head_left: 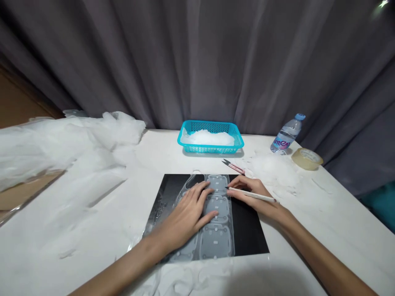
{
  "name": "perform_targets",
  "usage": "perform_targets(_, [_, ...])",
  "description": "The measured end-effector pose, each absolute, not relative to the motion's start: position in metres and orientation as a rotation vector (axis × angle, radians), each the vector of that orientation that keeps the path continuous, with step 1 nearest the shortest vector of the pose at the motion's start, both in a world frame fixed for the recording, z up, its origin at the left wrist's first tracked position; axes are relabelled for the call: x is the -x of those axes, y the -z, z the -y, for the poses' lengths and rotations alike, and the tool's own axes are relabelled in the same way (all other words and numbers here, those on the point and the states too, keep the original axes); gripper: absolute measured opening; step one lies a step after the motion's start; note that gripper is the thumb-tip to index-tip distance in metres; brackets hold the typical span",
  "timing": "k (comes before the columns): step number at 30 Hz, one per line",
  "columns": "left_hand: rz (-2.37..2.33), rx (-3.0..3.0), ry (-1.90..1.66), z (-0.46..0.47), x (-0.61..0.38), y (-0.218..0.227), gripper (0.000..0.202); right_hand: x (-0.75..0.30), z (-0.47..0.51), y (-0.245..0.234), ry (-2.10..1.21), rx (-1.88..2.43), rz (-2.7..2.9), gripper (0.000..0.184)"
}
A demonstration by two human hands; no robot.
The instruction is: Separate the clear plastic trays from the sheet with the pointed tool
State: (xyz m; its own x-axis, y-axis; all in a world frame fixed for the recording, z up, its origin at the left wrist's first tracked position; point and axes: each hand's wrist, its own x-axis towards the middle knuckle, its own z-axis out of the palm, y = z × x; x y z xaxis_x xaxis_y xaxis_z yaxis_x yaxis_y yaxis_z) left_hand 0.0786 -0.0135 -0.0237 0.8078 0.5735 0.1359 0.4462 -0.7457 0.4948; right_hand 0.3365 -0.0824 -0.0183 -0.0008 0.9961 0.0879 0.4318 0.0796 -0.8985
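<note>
A black mat lies on the white table in front of me. On it rests a clear plastic strip with several rounded, moulded cells. My left hand lies flat on the strip with its fingers spread, pressing it down. My right hand grips a thin white pen-like tool whose tip touches the strip's right edge near the top.
A turquoise basket with white plastic scraps stands behind the mat. Small pink snips lie near it. A water bottle and a tape roll sit at the right. Crumpled clear plastic sheeting covers the left.
</note>
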Motion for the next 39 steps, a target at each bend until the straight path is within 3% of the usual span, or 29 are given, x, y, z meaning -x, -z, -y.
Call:
perform_targets(8, [-0.804,-2.787,-0.534,0.032,-0.073,0.036,0.048,-0.322,0.081,0.01,-0.959,1.386,1.746,0.02])
perform_targets(17, [-0.653,-2.667,-0.341,0.032,-0.071,0.016,0.04,-0.323,0.079,0.016,-0.687,1.345,1.964,0.014])
perform_targets(29, [-0.583,-2.762,-0.442,0.031,-0.073,0.017,0.039,-0.326,0.075,0.027,-0.708,1.244,1.969,0.01])
perform_targets(39, [-0.598,-2.832,-0.398,0.029,-0.074,0.022,0.04,-0.318,0.078,0.026,-0.357,1.174,2.159,0.009])
